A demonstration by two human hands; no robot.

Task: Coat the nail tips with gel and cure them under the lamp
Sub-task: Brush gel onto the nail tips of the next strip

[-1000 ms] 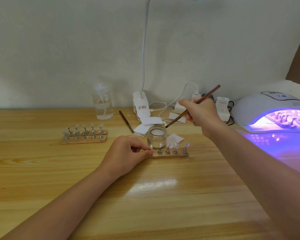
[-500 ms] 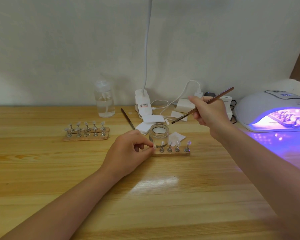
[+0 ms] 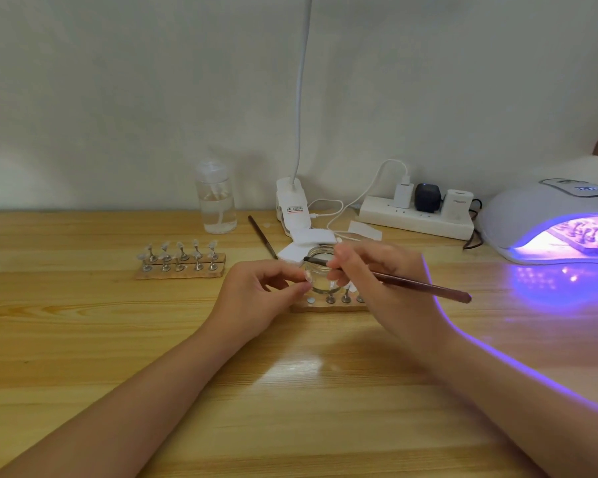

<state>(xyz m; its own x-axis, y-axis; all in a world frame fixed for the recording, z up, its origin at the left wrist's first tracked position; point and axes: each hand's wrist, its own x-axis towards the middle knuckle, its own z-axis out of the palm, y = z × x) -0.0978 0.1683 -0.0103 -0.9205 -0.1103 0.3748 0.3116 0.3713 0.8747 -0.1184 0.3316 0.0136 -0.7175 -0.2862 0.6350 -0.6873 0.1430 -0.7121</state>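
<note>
Nail tip (image 3: pixel 307 277) before gel jar (image 3: pixel 320 270)

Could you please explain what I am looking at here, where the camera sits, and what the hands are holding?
There is no machine: a person works bare-handed, filmed by a camera on their head, looking down at a wooden table. The left hand pinches a nail tip lifted off the near wooden holder. The right hand holds a brush, its tip over a small glass jar. To the left stands a second holder of tips; behind it a clear bottle. At right a curing lamp glows violet, with more tips inside.
</note>
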